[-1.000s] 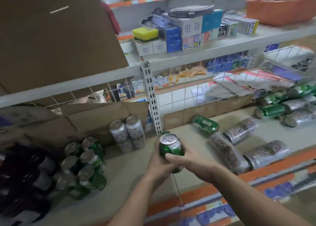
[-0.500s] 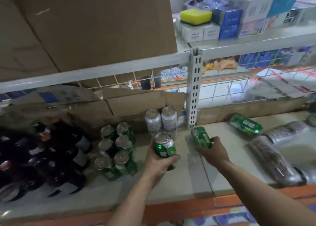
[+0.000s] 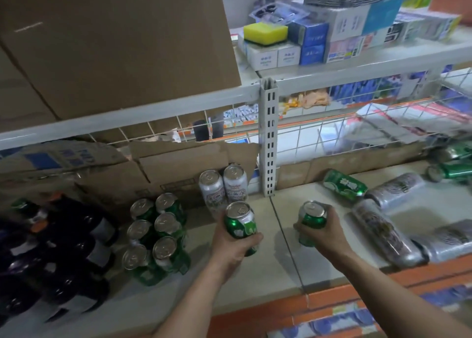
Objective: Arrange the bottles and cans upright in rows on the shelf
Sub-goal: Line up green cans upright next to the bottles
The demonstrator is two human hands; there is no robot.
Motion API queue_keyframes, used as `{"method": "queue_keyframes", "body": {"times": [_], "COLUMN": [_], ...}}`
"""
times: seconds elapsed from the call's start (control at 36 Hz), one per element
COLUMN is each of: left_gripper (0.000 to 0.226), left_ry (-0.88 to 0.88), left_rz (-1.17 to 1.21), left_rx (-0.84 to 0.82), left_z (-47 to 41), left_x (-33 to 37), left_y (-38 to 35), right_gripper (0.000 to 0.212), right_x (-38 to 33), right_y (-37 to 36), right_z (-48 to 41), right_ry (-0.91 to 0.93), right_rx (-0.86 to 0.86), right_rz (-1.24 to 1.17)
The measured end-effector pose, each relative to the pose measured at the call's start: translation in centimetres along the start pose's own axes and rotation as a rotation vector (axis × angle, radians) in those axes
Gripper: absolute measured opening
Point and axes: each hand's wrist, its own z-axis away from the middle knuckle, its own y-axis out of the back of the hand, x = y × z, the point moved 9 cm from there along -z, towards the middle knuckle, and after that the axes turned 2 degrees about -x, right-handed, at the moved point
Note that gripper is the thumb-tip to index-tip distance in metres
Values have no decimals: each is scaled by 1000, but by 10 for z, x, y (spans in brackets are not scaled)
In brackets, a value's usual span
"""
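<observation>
Cans and bottles share the lower shelf (image 3: pixel 286 266). The left hand (image 3: pixel 233 248) grips a green can (image 3: pixel 240 226) upright, fingers curled round its lower body. It is just in front of two tall silver cans (image 3: pixel 223 188), which stand side by side against a torn cardboard box (image 3: pixel 178 169). The right hand (image 3: pixel 330 234) grips a second green can (image 3: pixel 312 222), top up and slightly tilted, on the other side of the seam in the shelf. Whether either can's base touches the shelf I cannot tell.

Left of the hands, six green cans (image 3: pixel 155 235) stand upright in two rows of three. Beyond them dark bottles (image 3: pixel 58 248) crowd the left end. To the right, a lying green can (image 3: pixel 344 184) and several lying silver cans (image 3: pixel 385 233) cover the shelf, with more green ones blurred at the far edge. A perforated metal post (image 3: pixel 268 138) rises at the back, between the two hands. On the upper shelf (image 3: pixel 357 69) sit small boxes (image 3: pixel 314 43) and a yellow sponge (image 3: pixel 265 32).
</observation>
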Motion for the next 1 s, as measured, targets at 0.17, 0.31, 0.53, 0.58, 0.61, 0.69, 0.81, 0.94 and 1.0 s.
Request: {"method": "queue_keyframes", "body": {"times": [0.17, 0.31, 0.53, 0.58, 0.61, 0.69, 0.81, 0.94, 1.0], "left_gripper": [71, 70, 58, 58, 60, 61, 67, 57, 57], "left_ry": [-7, -33, -76, -84, -90, -81, -34, -24, -29], "left_rz": [-15, -18, -23, -17, -22, -56, -63, -59, -89], "left_rx": [92, 244, 462, 483, 490, 508, 529, 510, 502], "left_z": [3, 24, 79, 92, 96, 103, 115, 118, 116], "left_x": [-6, 2, -4, -8, -11, -26, -45, -65, -69], "left_y": [0, 25, 88, 106, 116, 146, 182, 224, 238], "right_gripper": [67, 57, 46, 46, 47, 51, 53, 55, 54], "right_x": [-9, -42, -103, -110, -112, -113, -105, -94, -91], "right_y": [-16, -43, -116, -132, -141, -168, -201, -242, -254], "right_z": [4, 23, 79, 94, 101, 118, 140, 162, 168], "right_ry": [-35, 20, 145, 148, 145, 130, 104, 88, 84], "right_rx": [-86, -226, -502, -535, -561, -626, -639, -569, -518], "right_rz": [-100, -165, -134, -140, -147, -154, -118, -60, -35]}}
